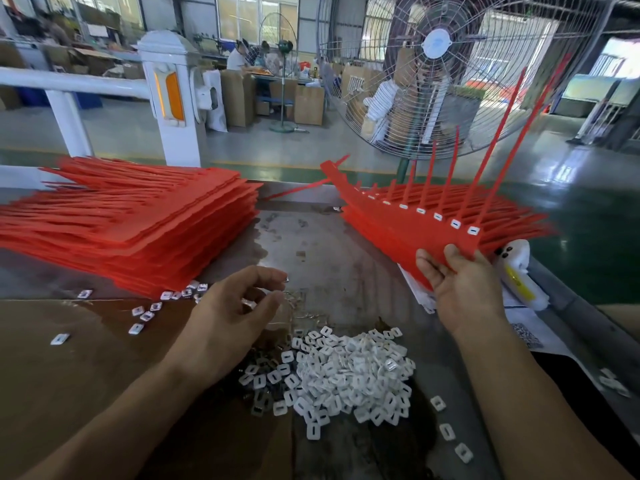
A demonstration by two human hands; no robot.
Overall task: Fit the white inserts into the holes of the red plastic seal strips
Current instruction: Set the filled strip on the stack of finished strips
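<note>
On the tabletop (pixel 311 237), a heap of white inserts (pixel 349 379) lies between the two forearms. The right hand (pixel 460 285) holds a red seal strip sheet (pixel 398 226) by its near edge, thumb and fingers clamped on it, tilted up — a row of inserts already sits in its holes, tails pointing upward. The left hand (pixel 235 313) hovers above the heap, its grip loosely curled; whether it pinches an insert I cannot tell. A stack of red strips (pixel 138 230) rests at left.
</note>
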